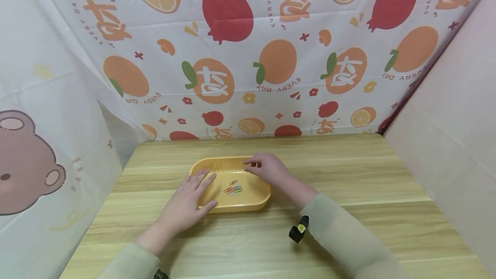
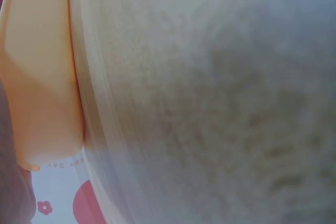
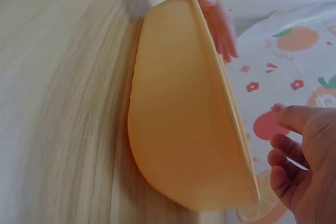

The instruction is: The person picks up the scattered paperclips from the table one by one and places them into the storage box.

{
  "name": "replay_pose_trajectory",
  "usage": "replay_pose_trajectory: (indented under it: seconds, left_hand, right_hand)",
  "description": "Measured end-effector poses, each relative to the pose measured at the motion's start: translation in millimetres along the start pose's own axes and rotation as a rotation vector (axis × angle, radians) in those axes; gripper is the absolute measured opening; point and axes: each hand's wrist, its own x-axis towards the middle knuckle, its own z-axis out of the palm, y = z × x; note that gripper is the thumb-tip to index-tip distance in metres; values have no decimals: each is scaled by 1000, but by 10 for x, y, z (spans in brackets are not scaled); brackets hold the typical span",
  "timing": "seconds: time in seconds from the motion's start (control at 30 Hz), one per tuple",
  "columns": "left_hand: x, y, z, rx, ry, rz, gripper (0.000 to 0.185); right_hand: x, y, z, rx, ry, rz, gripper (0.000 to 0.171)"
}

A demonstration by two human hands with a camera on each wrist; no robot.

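Observation:
A yellow plastic tray [image 1: 253,192] with rounded corners stands on the wooden table. Several coloured paper clips [image 1: 233,189] lie in a loose cluster on its floor. Over the tray's left end my left hand [image 1: 187,202] is spread, its fingers reaching across the rim and its thumb near the front edge. My right hand [image 1: 270,169] hovers at the back right rim, fingers bent and thumb apart from them. In the right wrist view, that right hand [image 3: 307,153] shows nothing between its fingertips, beside the tray's outer wall [image 3: 181,114]. The left wrist view shows mostly tabletop and tray wall [image 2: 42,77].
Behind the table [image 1: 348,227] hangs a white cloth [image 1: 244,98] printed with fruit. More pale cloth closes off the left and right sides. Right next to the right wrist, a small dark thing [image 1: 300,179] peeks out on the tabletop.

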Motion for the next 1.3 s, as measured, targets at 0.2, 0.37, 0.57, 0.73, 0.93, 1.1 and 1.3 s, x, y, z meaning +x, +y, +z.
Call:
replay_pose_trajectory:
  seconds: [0.2,0.37,0.57,0.73,0.93,1.1,1.3]
  left_hand:
    - [1,14,-15,-5,1,1,76]
    - [-1,21,-17,-4,-2,3,76]
    - [-9,18,-25,9,-25,1,75]
    - [-8,13,-38,17,-25,7,75]
    - [-4,14,-33,24,-31,8,75]
    - [1,14,-27,27,-30,9,75]
    - [7,18,-24,25,-31,9,75]
  right_hand:
    - [-111,146,-95,57,45,47,27]
    - [-218,279,-170,76,91,86,26]
    - [-330,547,-204,99,121,123,26]
    - [-435,763,-246,87,129,133,30]
    - [-609,973,-325,102,143,175,27]
    - [-757,1177,-373,125,145,191,28]
    - [-871,1316,-412,113,154,220,27]
